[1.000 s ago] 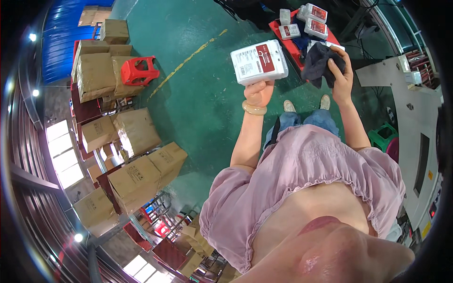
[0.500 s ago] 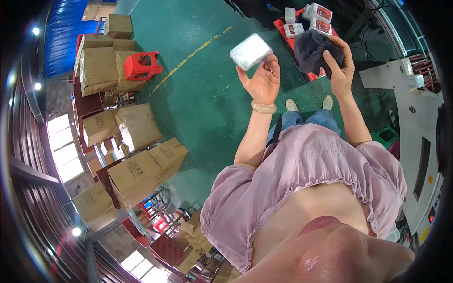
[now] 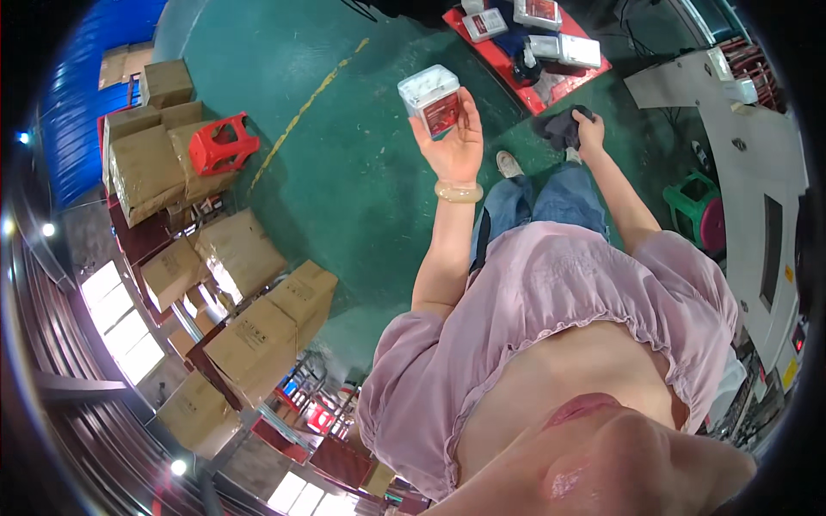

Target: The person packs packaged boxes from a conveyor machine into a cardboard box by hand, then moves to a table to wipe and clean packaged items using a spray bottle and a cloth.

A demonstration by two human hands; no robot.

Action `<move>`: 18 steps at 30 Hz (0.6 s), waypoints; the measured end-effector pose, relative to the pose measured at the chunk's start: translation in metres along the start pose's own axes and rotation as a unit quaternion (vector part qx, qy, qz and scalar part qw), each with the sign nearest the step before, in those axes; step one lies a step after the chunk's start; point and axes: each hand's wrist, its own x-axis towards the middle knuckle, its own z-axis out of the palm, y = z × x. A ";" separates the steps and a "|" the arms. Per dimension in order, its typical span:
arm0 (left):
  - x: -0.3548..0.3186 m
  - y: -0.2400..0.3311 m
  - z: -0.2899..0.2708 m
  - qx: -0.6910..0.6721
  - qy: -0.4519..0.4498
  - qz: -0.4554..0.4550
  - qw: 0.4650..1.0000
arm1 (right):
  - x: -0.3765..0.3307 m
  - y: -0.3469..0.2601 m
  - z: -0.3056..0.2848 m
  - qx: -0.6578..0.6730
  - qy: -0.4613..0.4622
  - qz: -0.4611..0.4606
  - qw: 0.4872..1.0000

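My left hand [image 3: 453,148] is closed round a clear plastic box [image 3: 430,90] with a red label on its side, raised in front of me over the floor. My right hand [image 3: 590,133] hangs lower to the right and grips a dark grey cloth [image 3: 562,129]. Beyond the cloth stands a red table [image 3: 594,79]. On it lie several similar boxes, among them a white one [image 3: 580,52] and a red-labelled one [image 3: 538,12], plus a small dark bottle [image 3: 527,69] with a pale top.
A grey machine cabinet [image 3: 731,163] lines the right side, with a green stool [image 3: 691,202] beside it. To the left, cardboard boxes [image 3: 249,340] are stacked on racks, and a red stool [image 3: 224,144] rests against some of them. A yellow line [image 3: 310,103] crosses the green floor.
The cloth in my right hand has dropped lower, closer to my legs. My left hand has tilted the box, so its red label now shows. More of the red table has come into view.
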 end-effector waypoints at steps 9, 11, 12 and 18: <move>0.008 0.015 -0.031 0.008 0.058 0.017 0.998 | 0.000 -0.006 0.041 0.163 0.070 -0.094 0.980; 0.014 0.012 -0.034 0.012 0.065 0.028 0.997 | 0.033 0.008 0.045 0.173 0.050 -0.106 0.978; 0.018 0.010 -0.035 0.022 0.076 0.047 0.996 | 0.039 0.015 0.050 0.138 0.028 -0.113 0.983; 0.043 -0.011 -0.046 0.042 0.079 0.001 0.996 | 0.089 0.046 0.043 -0.443 -0.047 -0.176 0.878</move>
